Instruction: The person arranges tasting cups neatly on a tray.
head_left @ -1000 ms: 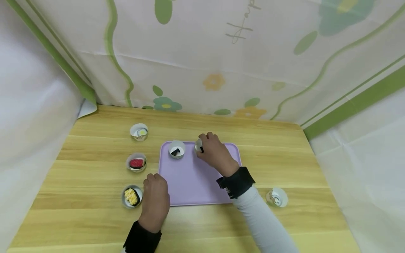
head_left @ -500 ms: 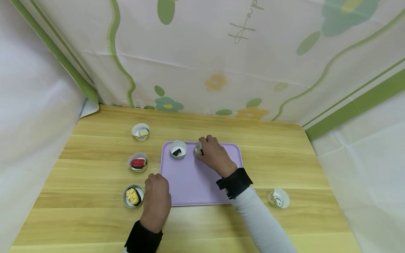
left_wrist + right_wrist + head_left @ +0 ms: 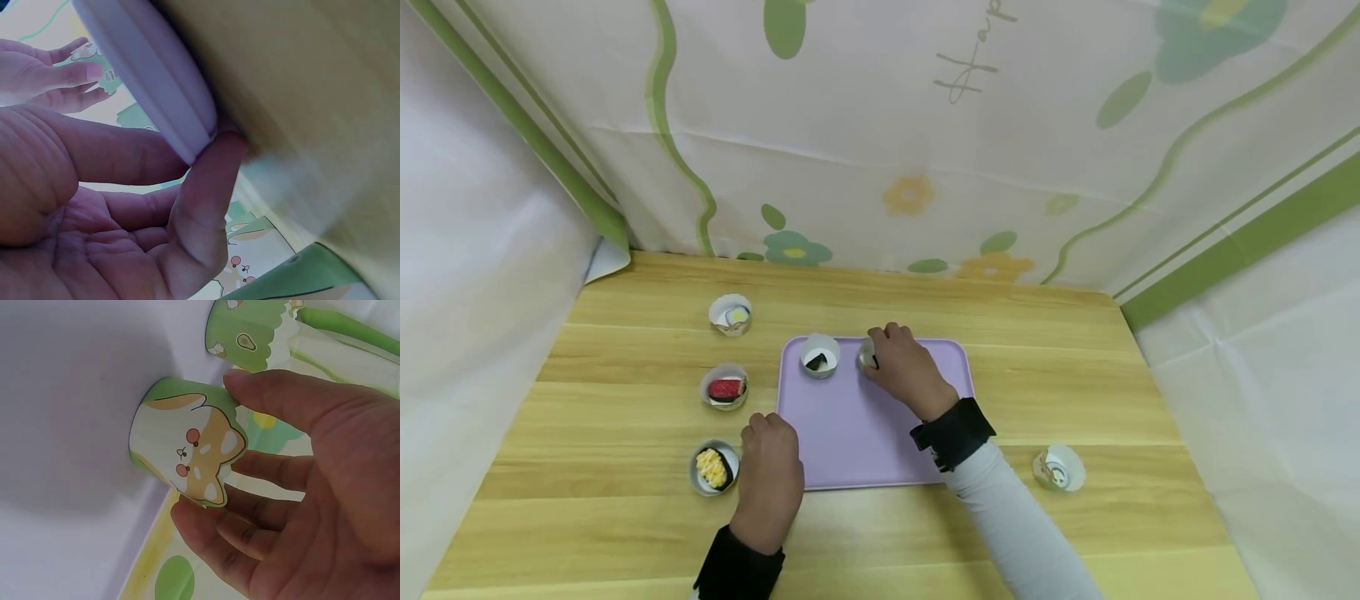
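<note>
My left hand (image 3: 767, 479) pinches the left front edge of a lavender tray (image 3: 865, 442). The left wrist view shows the tray's rim (image 3: 156, 75) between thumb and index finger. Near the tray's back edge, my right hand (image 3: 913, 375) holds a paper cup (image 3: 181, 437) with a cartoon dog on its green side. Its thumb is at one side of the rim and the fingers at the other; the cup's base is down at the tray. A dark bit of the cup's content shows beside the hand. To its left on the tray stands another paper cup (image 3: 820, 357) with a black-and-white sushi piece.
Left of the tray, paper cups hold a yellow-centred white piece (image 3: 736, 316), a red-topped sushi piece (image 3: 725, 389) and a yellow-topped one (image 3: 713, 469). Another cup (image 3: 1060, 468) with a white swirl piece stands on the right. A patterned curtain (image 3: 850, 150) borders the wooden table's back.
My right hand has moved slightly toward me and left, with the paper cup lower over the tray. The left hand stays at the tray's edge.
</note>
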Motion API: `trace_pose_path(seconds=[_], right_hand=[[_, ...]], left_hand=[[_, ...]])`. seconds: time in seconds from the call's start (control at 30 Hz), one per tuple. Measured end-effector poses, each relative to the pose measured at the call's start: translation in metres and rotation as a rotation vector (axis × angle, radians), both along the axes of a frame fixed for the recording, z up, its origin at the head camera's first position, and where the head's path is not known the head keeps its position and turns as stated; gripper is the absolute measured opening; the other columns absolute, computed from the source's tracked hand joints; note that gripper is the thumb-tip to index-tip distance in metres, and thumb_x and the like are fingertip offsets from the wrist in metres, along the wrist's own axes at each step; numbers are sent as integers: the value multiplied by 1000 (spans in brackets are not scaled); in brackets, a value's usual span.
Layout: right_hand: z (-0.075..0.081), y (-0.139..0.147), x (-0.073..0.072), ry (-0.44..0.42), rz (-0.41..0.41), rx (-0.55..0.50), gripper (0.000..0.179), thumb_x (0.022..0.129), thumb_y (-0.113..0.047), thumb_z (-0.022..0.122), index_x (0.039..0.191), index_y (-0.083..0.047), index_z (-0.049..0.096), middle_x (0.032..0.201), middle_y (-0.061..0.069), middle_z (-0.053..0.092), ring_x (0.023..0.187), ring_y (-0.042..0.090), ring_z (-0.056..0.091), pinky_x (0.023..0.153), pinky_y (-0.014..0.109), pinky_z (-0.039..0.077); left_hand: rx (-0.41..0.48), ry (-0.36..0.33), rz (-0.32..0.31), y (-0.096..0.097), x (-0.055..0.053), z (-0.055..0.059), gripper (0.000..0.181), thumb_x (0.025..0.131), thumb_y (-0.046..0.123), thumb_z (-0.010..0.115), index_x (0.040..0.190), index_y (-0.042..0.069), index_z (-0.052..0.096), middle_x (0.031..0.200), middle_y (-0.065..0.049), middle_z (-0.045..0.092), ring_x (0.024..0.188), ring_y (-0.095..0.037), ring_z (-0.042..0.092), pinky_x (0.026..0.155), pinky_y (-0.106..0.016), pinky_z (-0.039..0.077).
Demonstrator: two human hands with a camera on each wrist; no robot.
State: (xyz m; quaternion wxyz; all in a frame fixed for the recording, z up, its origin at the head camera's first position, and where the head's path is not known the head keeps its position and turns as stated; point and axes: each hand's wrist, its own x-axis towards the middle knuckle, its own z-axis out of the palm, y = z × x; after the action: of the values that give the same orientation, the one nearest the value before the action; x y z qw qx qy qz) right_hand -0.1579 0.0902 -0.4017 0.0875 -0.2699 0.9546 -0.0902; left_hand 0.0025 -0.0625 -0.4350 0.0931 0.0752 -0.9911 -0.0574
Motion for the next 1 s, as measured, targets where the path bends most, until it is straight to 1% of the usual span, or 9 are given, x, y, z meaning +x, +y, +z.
trace_pose_path(seconds=[0.1,0.2,0.3,0.43,0.53,0.6,0.83,1.0], right_hand=[[1,4,-1,-25,-10,0,66,87,-37,67,141,-3,47,128,18,55,114,30,51,82,39,53],[7,10,-1,-48,-33,-20,72,88,-45,64,143,-3,45,131,18,54,117,31,50,89,40,49],[15,19,0,-32,-48,-45,72,90,-49,58,141,-1,46,130,19,54,118,33,50,91,42,48],[27,32,3,11,-72,-44,69,92,-48,55,140,1,47,129,20,55,120,34,49,92,42,49],[36,44,5,24,-98,-47,68,93,-47,56,139,2,47,128,21,55,119,35,50,91,44,49],[41,54,6,24,-117,-50,68,93,-46,56,139,2,46,128,21,54,119,35,50,91,45,49],[49,87,10,19,-177,-50,67,94,-45,55,139,3,46,131,23,51,122,37,47,93,49,47],[53,105,16,25,-198,-45,66,94,-43,56,139,4,45,131,24,51,121,38,47,91,50,48]], left_hand=[[-17,3,-9,1,0,-1,12,70,-7,66,70,-9,54,64,-14,45,65,-26,48,63,-38,44],[-30,2,-18,2,0,-2,13,69,-6,66,70,-9,54,64,-13,45,65,-25,47,63,-38,43],[-35,2,-19,2,0,-2,13,69,-6,66,70,-9,54,64,-14,45,64,-25,47,63,-38,43],[-16,10,-7,1,1,-1,14,69,-6,66,72,-11,54,65,-15,45,64,-26,47,62,-38,44],[4,13,0,1,1,-1,13,69,-7,66,73,-12,54,66,-16,46,64,-27,48,62,-39,45],[3,13,-1,0,1,-1,13,70,-7,66,73,-13,54,66,-17,46,64,-28,48,62,-39,45],[-1,-4,-7,-2,0,0,16,69,-6,67,74,-13,53,67,-17,45,64,-28,47,63,-40,45],[36,-12,10,-2,-1,-1,16,69,-7,66,76,-15,53,69,-19,46,65,-30,48,63,-40,45]])
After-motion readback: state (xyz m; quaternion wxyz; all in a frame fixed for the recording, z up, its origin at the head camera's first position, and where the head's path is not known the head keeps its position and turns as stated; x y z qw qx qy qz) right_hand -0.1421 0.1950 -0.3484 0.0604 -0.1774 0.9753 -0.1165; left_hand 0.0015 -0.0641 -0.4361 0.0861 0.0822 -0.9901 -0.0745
